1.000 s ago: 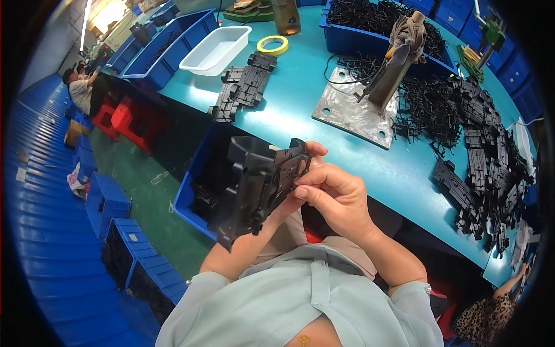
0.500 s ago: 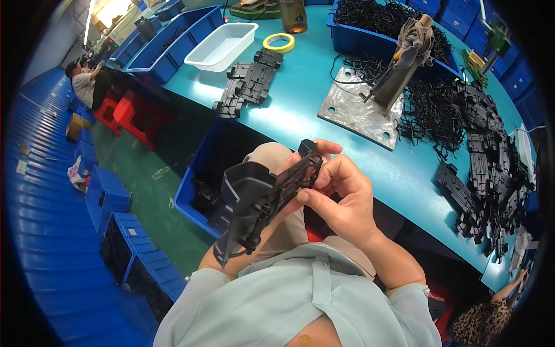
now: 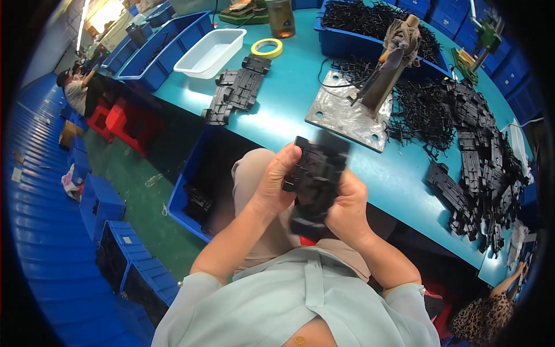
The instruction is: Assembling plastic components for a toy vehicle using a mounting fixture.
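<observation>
- Gripping a black, oblong plastic part [image 3: 317,188] with my left hand [image 3: 277,184] and right hand [image 3: 349,202], over my lap [image 3: 245,173].
- Beyond it, a grey, square metal plate [image 3: 330,113] on the teal table [image 3: 399,180].

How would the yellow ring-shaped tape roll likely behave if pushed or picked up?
Lying flat, the yellow ring-shaped tape roll would probably slide rather than roll on the glossy teal tabletop. Its round rim suggests it could roll if stood on edge. The open centre suggests light weight.
</observation>
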The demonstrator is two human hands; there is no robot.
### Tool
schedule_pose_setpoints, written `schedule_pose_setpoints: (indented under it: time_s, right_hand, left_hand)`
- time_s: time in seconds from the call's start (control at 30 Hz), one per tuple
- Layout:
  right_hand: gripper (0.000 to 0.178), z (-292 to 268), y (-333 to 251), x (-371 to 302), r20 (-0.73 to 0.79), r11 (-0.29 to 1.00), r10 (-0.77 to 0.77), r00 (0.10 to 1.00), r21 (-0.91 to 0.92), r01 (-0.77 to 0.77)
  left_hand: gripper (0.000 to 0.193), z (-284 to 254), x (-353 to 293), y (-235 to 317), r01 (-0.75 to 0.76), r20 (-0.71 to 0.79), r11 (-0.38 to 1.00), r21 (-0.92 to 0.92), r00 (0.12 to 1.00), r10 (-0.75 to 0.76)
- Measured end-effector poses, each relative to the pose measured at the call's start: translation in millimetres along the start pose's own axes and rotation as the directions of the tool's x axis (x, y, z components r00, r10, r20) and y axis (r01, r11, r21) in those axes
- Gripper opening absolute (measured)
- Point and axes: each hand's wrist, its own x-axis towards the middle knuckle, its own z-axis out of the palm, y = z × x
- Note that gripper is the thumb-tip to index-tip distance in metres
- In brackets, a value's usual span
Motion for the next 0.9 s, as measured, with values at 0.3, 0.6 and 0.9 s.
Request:
schedule_pose_setpoints:
  time_s: [0.3, 0.6, 0.9]
  right_hand:
    - [0.033, -32, 25, -3, 0.147, 0.95, 0.196, 0.969, 0.215, -0.225]
    - [0.028, -49, 36, 19, 0.049, 0.684, 0.495, 0.868, 0.593, -0.424]
    - [0.027, -65, 51, 50, 0.068, 0.652, 0.514, 0.855, 0.617, -0.441]
  left_hand:
    - [0.02, -11, 28, -12, -0.05, -0.236, 0.938, 0.343, 0.962, 0.137]
    - [0.021, -3, 66, -15, 0.096, -0.307, 0.859, 0.504, 0.949, 0.074]
    - [0.024, -7, 104, -3, 0.289, -0.355, 0.83, 0.478, 0.927, -0.118]
